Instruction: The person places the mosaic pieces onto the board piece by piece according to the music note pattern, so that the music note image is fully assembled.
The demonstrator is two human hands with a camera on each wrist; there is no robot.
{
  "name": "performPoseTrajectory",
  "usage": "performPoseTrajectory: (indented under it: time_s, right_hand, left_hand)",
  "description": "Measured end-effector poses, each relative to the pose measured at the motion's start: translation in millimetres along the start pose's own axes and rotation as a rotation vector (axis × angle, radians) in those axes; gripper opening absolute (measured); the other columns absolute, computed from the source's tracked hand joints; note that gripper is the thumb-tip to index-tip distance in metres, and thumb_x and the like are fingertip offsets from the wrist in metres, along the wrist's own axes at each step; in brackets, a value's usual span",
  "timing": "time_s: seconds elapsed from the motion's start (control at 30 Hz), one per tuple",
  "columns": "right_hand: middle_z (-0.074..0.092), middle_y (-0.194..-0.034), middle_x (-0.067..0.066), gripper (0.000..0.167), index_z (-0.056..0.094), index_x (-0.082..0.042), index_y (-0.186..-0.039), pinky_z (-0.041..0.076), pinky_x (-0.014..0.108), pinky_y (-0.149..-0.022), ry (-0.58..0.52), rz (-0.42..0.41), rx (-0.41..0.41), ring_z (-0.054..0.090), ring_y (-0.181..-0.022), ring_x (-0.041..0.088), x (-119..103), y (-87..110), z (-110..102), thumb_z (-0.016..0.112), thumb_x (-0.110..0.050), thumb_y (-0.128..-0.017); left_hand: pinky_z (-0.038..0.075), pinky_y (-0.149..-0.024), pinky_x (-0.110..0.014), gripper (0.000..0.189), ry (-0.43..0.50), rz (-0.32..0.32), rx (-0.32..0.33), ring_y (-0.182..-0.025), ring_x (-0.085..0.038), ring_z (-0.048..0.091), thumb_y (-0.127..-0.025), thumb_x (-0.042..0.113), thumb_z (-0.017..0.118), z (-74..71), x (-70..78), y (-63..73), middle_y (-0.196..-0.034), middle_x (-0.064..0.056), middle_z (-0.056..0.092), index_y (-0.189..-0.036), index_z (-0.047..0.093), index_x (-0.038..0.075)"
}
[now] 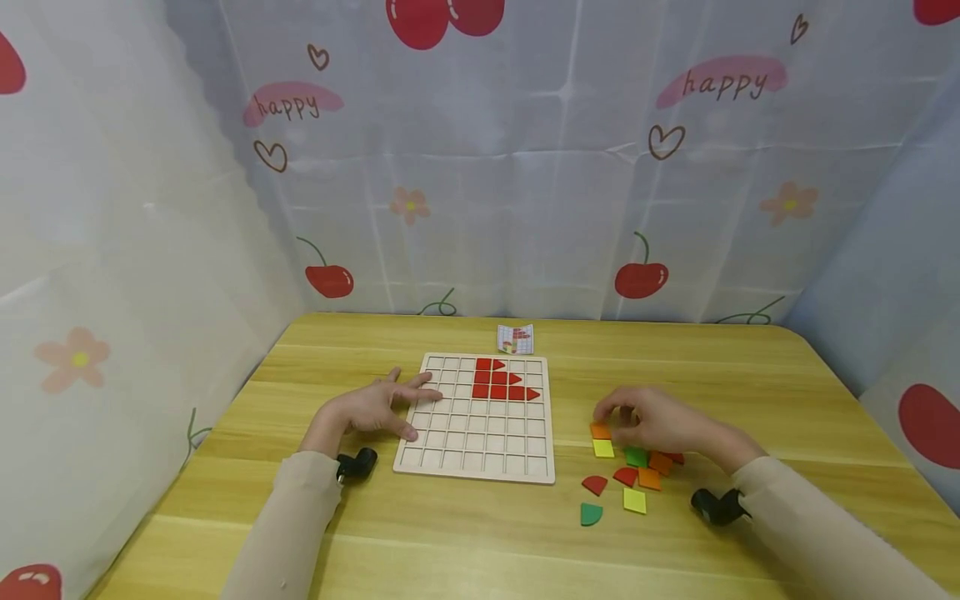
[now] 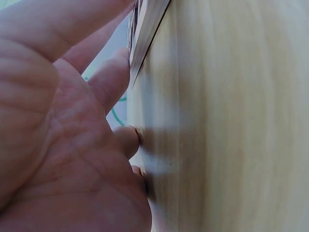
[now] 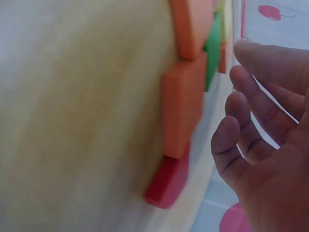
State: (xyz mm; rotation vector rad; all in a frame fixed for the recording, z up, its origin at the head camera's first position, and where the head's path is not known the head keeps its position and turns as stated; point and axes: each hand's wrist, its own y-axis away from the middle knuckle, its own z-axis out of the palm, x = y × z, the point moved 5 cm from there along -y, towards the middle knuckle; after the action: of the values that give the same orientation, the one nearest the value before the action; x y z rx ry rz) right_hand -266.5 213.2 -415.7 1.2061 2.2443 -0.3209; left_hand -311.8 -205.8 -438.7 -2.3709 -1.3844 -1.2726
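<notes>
A pale wooden grid board [image 1: 450, 450] lies on the table, with red pieces [image 1: 495, 377] set in three rows near its top right; each row ends in a pointed piece. My left hand [image 1: 384, 404] rests with spread fingers on the board's left edge. In the left wrist view, the board's side [image 2: 147, 34] shows past the fingers. Above a group of loose tiles, my right hand [image 1: 656, 419] hovers with bent fingers, their tips right by an orange tile [image 1: 600, 430]. Nothing shows between the fingers. The right wrist view has another orange tile [image 3: 183, 106] beside the hand.
A small printed card [image 1: 515, 339] lies behind the board. Among the loose pieces are yellow tiles [image 1: 634, 501], a green quarter-round [image 1: 591, 514], red quarter-rounds [image 1: 595, 485] and a green tile [image 1: 637, 457]. A cherry-print curtain [image 1: 480, 250] hangs behind the table.
</notes>
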Motion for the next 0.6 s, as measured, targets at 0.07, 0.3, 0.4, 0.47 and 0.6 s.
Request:
performPoseTrajectory:
  time_s: [0.07,0.3,0.4,0.47,0.6]
  right_hand:
    - [0.069,-0.111,-0.004,0.025,0.074,-0.021,-0.112,0.051,0.025,-0.078,-0.006,0.004,-0.008,0.055,-0.090,0.015,0.8,-0.2,3.0,0.078,-0.011,-0.090]
    - [0.069,-0.113,-0.005,0.022,0.075,-0.022,-0.107,0.055,0.028,-0.086,0.028,-0.047,-0.012,0.058,-0.097,0.014,0.4,-1.9,6.2,0.077,-0.008,-0.091]
    - [0.069,-0.111,-0.006,0.021,0.075,-0.022,-0.106,0.056,0.027,-0.085,0.034,-0.053,-0.011,0.058,-0.096,0.013,1.0,-2.8,6.5,0.076,-0.008,-0.092]
    - [0.068,-0.111,-0.006,0.020,0.075,-0.023,-0.106,0.056,0.026,-0.084,0.036,-0.053,-0.014,0.058,-0.096,0.013,1.7,-3.1,6.8,0.075,-0.008,-0.092]
    - [0.068,-0.110,-0.006,0.019,0.074,-0.023,-0.105,0.056,0.027,-0.084,0.040,-0.047,-0.013,0.058,-0.095,0.013,3.5,-2.4,6.3,0.076,-0.009,-0.092]
  left_hand:
    - [-0.008,-0.116,-0.079,0.071,0.001,0.003,-0.001,-0.157,-0.043,-0.022,-0.084,0.021,0.085,-0.2,-0.5,-0.1,-0.175,0.005,0.014,-0.149,0.057,0.031]
    - [-0.007,-0.116,-0.080,0.071,-0.008,0.014,0.001,-0.157,-0.043,-0.022,-0.084,0.021,0.085,-0.3,-2.9,-1.0,-0.175,0.005,0.014,-0.149,0.057,0.031]
    - [-0.007,-0.115,-0.080,0.070,-0.005,0.012,0.004,-0.157,-0.043,-0.021,-0.084,0.021,0.085,-0.7,-4.0,-1.8,-0.175,0.005,0.014,-0.148,0.057,0.031]
    - [-0.007,-0.115,-0.080,0.070,-0.002,0.009,0.005,-0.157,-0.043,-0.021,-0.084,0.022,0.084,-0.7,-4.3,-2.1,-0.175,0.005,0.014,-0.148,0.058,0.032]
    - [-0.008,-0.115,-0.080,0.070,-0.002,0.007,-0.003,-0.157,-0.044,-0.022,-0.084,0.023,0.084,-0.1,-3.0,-1.6,-0.175,0.005,0.014,-0.148,0.058,0.033]
